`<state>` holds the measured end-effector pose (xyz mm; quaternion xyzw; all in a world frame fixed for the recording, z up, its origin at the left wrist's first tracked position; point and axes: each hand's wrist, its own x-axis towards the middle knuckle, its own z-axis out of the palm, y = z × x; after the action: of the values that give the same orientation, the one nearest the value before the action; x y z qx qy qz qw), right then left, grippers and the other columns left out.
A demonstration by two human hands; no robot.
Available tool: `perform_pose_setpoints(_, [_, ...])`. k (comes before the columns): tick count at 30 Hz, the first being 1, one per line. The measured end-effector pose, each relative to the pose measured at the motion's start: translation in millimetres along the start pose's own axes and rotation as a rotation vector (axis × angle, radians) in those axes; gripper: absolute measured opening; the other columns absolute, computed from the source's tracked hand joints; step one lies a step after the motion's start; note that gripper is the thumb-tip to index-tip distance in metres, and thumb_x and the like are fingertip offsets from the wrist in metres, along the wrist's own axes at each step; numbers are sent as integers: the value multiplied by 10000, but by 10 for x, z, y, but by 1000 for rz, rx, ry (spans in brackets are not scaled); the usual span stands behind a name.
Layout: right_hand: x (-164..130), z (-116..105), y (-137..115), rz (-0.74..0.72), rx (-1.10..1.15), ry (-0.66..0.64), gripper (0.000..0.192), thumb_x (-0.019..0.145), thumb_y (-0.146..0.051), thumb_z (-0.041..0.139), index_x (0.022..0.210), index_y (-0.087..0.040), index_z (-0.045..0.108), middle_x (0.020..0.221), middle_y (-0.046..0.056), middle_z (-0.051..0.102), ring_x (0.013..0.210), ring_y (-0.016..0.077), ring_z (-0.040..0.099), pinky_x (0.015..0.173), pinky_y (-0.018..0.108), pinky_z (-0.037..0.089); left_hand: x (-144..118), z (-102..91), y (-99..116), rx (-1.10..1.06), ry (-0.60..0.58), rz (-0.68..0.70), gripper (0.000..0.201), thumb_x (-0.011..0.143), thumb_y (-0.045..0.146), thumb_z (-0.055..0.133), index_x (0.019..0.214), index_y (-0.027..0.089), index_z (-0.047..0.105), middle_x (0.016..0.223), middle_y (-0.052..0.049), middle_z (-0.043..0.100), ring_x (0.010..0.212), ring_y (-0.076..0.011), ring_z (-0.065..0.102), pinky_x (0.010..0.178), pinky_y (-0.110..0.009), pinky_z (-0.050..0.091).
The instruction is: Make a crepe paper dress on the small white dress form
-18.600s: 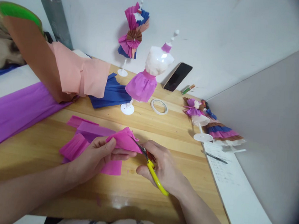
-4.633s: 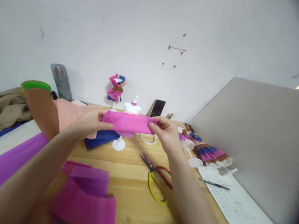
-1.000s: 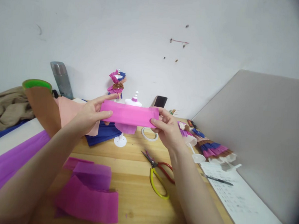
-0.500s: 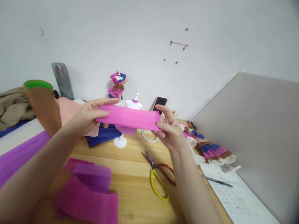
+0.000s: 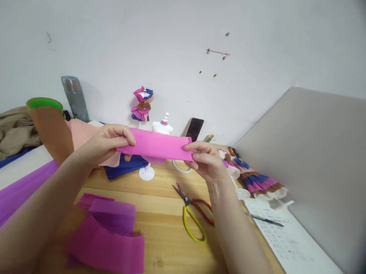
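Stretched level between my hands is a bright pink crepe paper strip. My left hand pinches its left end, and my right hand grips the right end between thumb and fingers. Behind the strip stands a small white dress form with a pink band at its neck; the strip hides most of its body. Below, on the wooden table, lie scissors with one red and one yellow handle. Magenta paper pieces and a purple piece lie at the lower left.
A bottle, a tape roll and brown paper stand at the left. Toward the back are a decorated dress form and a phone. Ruffled paper dresses, a written sheet and a pen lie right, beside a grey panel.
The fingers of both hands have closed down onto the strip's ends; the left index finger was stretched out and the right one raised before. The strip stays in nearly the same place.
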<state>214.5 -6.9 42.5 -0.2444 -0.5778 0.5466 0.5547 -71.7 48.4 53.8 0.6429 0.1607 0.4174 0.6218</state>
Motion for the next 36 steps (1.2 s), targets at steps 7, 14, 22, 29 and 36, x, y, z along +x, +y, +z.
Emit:
perform_pose_setpoints(7, [-20,-109,41,-165,-193,5,269,666,-192,804,930,-241,785,582,-15,668,461,113,589,426,229,466,-62,-23,78,109,-73,45,291,703,172,776,991,200,738,774,-82,763,737,-221,734,667,-266,594])
perform_pose_setpoints(14, [-13,34,84,-336,-507,291,213,726,-148,735,905,-252,783,791,6,751,590,128,672,560,267,568,24,36,-26,269,154,221,181,696,193,808,861,173,735,852,-36,723,738,-156,715,694,-223,603])
perform_pose_setpoints(22, [41,79,122,-363,-481,397,49,717,-192,733,760,-215,736,702,-6,714,616,141,681,589,275,566,56,134,-53,377,353,359,37,687,159,765,713,177,743,722,-25,731,653,-165,698,650,-255,605])
perform_pose_setpoints(29, [74,95,136,-303,-368,401,83,674,-238,772,699,-213,697,689,-5,691,630,151,662,601,288,545,48,147,-74,385,442,347,71,766,227,709,764,205,777,837,-38,745,786,-198,685,733,-293,596])
perform_pose_setpoints(36, [62,100,117,-245,-279,385,108,685,-250,769,674,-206,671,654,-15,661,583,130,622,576,273,508,66,131,-134,350,478,313,67,755,264,741,750,209,780,799,-30,725,729,-187,645,679,-276,563])
